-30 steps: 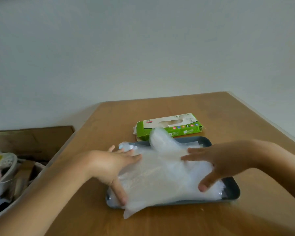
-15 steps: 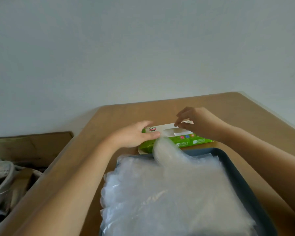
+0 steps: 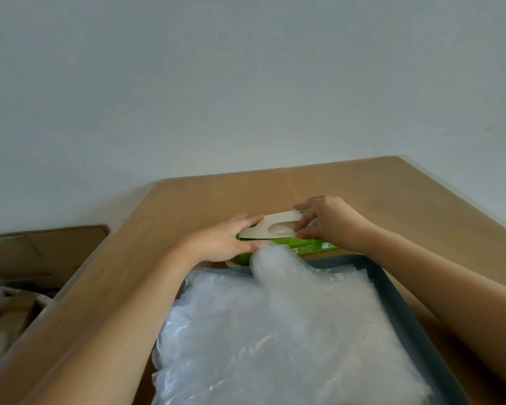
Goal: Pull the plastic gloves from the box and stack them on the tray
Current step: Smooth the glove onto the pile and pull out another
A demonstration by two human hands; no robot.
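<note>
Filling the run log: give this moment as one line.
left hand steadies box | right hand fingers at opening | gloves stacked on tray

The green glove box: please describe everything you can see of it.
The glove box is a flat carton, seemingly cardboard, with green sides carrying small print and a pale top with an oval opening. It lies on the wooden table just behind the dark tray. The left hand holds its left end; the right hand has fingertips at the opening. The heaped plastic gloves hide part of its front.
</note>
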